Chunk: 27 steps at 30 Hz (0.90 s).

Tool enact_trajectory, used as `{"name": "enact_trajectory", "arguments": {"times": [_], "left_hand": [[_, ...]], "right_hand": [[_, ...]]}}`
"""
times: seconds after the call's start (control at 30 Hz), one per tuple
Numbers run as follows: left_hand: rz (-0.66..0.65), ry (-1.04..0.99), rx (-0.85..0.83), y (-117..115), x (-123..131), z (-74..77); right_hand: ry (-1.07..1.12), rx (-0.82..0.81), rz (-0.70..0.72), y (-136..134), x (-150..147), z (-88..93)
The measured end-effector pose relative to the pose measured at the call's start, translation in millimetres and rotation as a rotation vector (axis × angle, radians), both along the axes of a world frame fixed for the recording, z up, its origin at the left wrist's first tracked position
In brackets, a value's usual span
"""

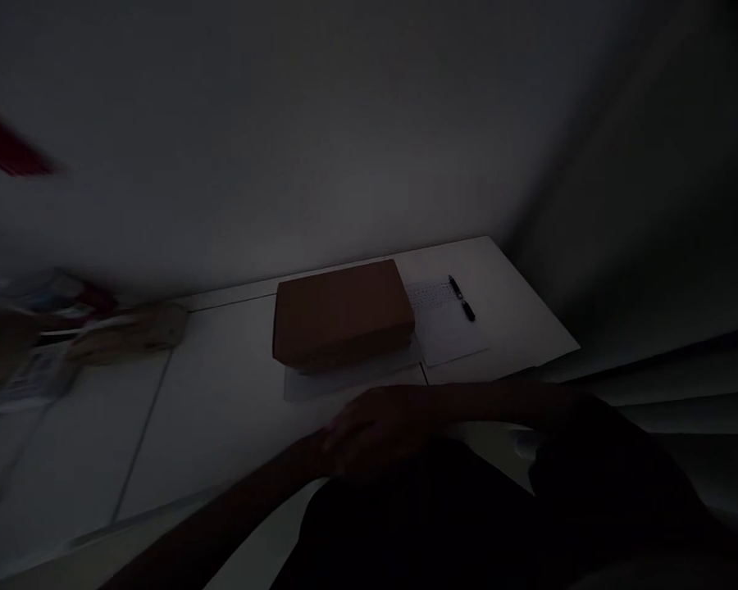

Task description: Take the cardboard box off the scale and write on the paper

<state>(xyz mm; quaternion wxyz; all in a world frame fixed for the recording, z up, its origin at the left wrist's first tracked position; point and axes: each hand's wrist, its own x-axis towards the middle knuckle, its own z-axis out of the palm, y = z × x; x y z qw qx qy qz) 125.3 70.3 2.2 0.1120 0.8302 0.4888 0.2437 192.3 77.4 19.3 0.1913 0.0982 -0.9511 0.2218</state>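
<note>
The room is dim, with a bare pale wall (344, 123) behind a white tabletop (221, 401) that runs off to my left.

Closest to my hands is a brown cardboard box (343, 313), shut, lying flat toward the back of the tabletop, near the wall. It rests on some white sheets of paper (350, 378) whose edges show under its near side. My right hand (378, 426) hangs over the near part of the tabletop, just short of those sheets and not touching the box. My right forearm reaches in from the right. The fingers (344, 428) point left and look loosely extended, holding nothing that I can make out; in this light I cannot tell whether they lie together or apart. My left forearm (234, 508) comes up from the lower left and meets the right hand, so my left hand is hidden and I cannot tell how its fingers stand.

Just right of the box lies a printed sheet (446, 324), and a black pen (461, 297) lies across its far corner. Well apart, at the left edge, there is a blurred clutter (67, 336) of pale and red things that I cannot name.
</note>
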Motion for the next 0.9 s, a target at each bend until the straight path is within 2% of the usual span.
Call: {"name": "enact_trajectory", "arguments": {"times": [0.07, 0.17, 0.3, 0.4, 0.43, 0.5, 0.57, 0.63, 0.77, 0.9], "left_hand": [[-0.028, -0.022, 0.052, 5, -48, 13.2], [-0.029, -0.043, 0.115, 6, -105, 32.6], [-0.049, -0.101, 0.209, -5, -136, 50.9], [-0.103, -0.22, 0.337, -9, -150, 52.8], [-0.102, -0.285, 0.39, -7, -156, 50.4], [-0.014, -0.487, 0.52, 3, -166, 41.1], [0.075, -0.677, 0.582, 18, -175, 27.0], [0.087, -0.851, 0.557, 35, -182, 10.3], [0.156, -1.045, 0.376, 59, -194, -24.4], [0.13, -1.097, 0.116, 60, -198, -52.6]], "right_hand": [[0.178, -0.047, 0.013, 1, 2, 13.1], [0.337, 0.035, -0.044, 1, 6, 35.9], [0.493, 0.059, -0.249, 6, 16, 53.8], [0.676, 0.048, -0.503, 21, 26, 51.0], [0.747, 0.046, -0.601, 29, 28, 46.6], [0.861, 0.017, -0.784, 48, 32, 32.8], [0.923, -0.016, -0.893, 70, 34, 13.6], [0.951, -0.16, -0.963, 88, 34, -7.9], [0.873, -0.473, -1.078, 108, 36, -45.3], [0.726, -0.602, -1.007, 104, 39, -64.1]]}}
